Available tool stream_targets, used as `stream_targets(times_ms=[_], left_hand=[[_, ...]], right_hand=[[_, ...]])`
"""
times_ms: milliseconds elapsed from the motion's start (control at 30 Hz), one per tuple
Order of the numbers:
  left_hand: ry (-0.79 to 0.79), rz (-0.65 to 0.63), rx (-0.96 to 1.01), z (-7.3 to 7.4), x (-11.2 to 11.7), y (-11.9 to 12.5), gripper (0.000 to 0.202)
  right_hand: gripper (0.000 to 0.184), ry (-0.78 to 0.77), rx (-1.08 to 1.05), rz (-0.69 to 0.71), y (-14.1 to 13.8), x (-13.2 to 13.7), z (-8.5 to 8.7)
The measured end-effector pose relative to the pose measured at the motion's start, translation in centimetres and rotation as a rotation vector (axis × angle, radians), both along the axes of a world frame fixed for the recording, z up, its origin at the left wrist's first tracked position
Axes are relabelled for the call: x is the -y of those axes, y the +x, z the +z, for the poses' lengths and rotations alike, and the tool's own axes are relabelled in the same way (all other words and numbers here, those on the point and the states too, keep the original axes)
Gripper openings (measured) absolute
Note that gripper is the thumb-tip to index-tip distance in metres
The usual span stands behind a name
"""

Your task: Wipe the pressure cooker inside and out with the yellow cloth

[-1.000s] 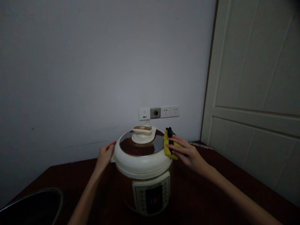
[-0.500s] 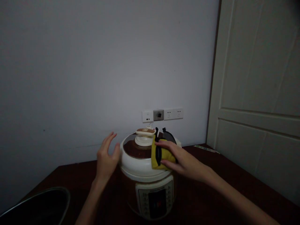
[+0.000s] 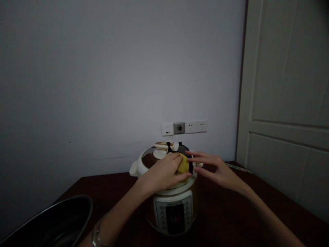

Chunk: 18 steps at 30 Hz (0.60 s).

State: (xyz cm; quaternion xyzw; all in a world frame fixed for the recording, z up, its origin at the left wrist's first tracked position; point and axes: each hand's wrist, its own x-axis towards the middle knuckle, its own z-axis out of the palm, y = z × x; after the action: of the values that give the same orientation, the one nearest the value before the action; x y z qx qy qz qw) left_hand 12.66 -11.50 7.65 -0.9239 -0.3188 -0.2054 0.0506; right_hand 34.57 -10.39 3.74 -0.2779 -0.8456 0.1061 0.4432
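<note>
Think of the pot's round lid as a clock, with twelve by the wall and six near the person. The pot [image 3: 174, 190] stands on the dark red table [image 3: 115, 192]. A yellow cloth [image 3: 183, 164] with black edges sits on the lid, at about three to four o'clock.

The left hand [image 3: 164, 173] reaches in from seven o'clock, palm down. It is partly closed, and it has the cloth between its bent fingers and its thumb; how tight it holds, I can't tell. A shiny bracelet [image 3: 96, 235] is on that arm.

The right hand [image 3: 214, 168] comes in from four o'clock. It is about half open, with the fingers apart and the thumb lower down. The fingertips are right by the cloth's end, but I can't tell if they touch it.

The lid has a brown and white knob [image 3: 163, 145] near twelve. A white side handle [image 3: 133, 168] sticks out at nine. The button panel [image 3: 173, 213] is on the front, at six.

A big dark pan [image 3: 88, 209] is at eight o'clock, partly in view. At twelve to one, plug sockets [image 3: 196, 126] are on the wall [image 3: 123, 75]. A pale door [image 3: 290, 79] is at two.
</note>
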Motion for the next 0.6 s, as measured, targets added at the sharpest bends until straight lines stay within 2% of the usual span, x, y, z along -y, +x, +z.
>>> stream_targets(times_ms=[133, 233, 333, 433, 600], left_hand=[[0.141, 0.084, -0.146, -0.4, -0.7, 1.7, 0.059], [0.151, 0.057, -0.177, -0.9, -1.2, 1.6, 0.064], [0.089, -0.014, -0.200, -1.4, -1.4, 0.0, 0.077], [0.007, -0.057, -0.222, -1.2, -1.0, -2.2, 0.069], [-0.081, 0.009, -0.248, -0.8, 0.5, -6.3, 0.067]], right_hand=[[0.025, 0.047, -0.135, -0.119, 0.8, -0.5, -0.3], [0.024, 0.063, -0.224, -0.192, 0.9, -1.3, -1.1], [0.029, 0.042, -0.314, -0.301, 1.1, -2.4, -2.3], [0.036, -0.029, -0.348, -0.386, 1.6, -3.5, -3.3], [0.039, -0.093, -0.325, -0.412, 2.7, -4.4, -3.7]])
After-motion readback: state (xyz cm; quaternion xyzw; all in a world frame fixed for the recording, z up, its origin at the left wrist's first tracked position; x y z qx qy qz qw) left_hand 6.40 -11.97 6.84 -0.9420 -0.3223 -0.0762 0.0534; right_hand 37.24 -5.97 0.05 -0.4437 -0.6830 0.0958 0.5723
